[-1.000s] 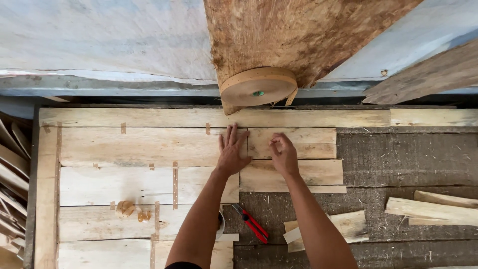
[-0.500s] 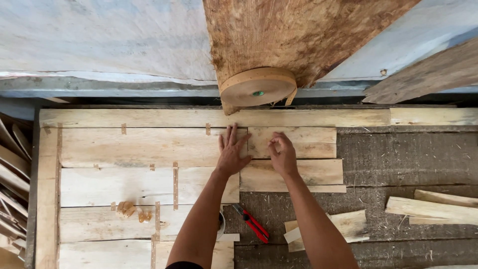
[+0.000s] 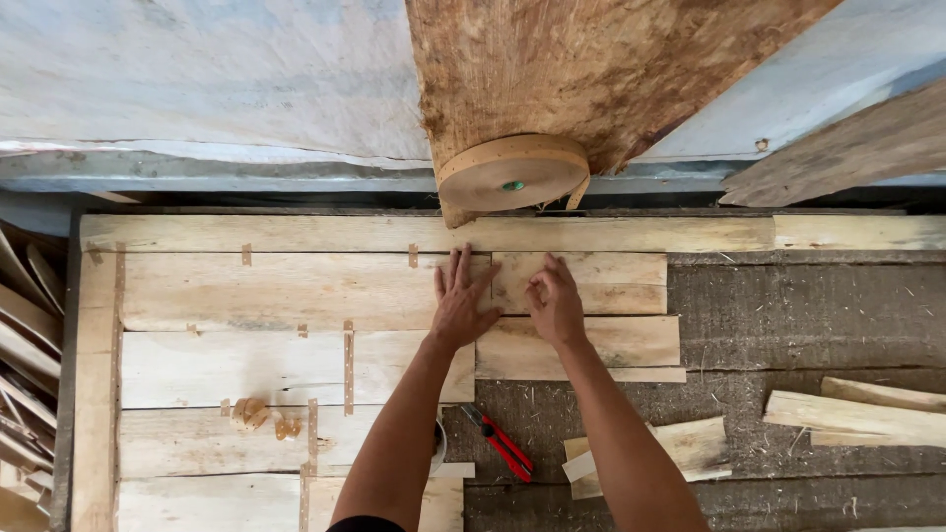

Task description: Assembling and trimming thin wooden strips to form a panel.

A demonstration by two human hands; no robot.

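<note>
My left hand [image 3: 461, 299] lies flat with fingers spread on thin pale wood veneer sheets [image 3: 276, 291], pressing at the seam where two pieces meet. My right hand [image 3: 555, 300] rests next to it on a shorter veneer piece [image 3: 611, 284], fingers curled at that piece's left edge; whether it pinches anything is unclear. Both hands sit just below a roll of brown paper tape [image 3: 512, 170] that leans at the back of the work surface. Short strips of tape bridge the seams between the sheets.
A red-handled cutter [image 3: 499, 441] lies between my forearms on the grey surface [image 3: 798, 315]. Loose veneer offcuts [image 3: 857, 414] lie at right, more strips [image 3: 25, 345] are stacked at the left edge. A rough wooden board [image 3: 591, 69] stands behind the tape roll.
Both hands stay at the same seam; the right hand's fingers shift slightly along the short piece's edge. Nothing else has moved.
</note>
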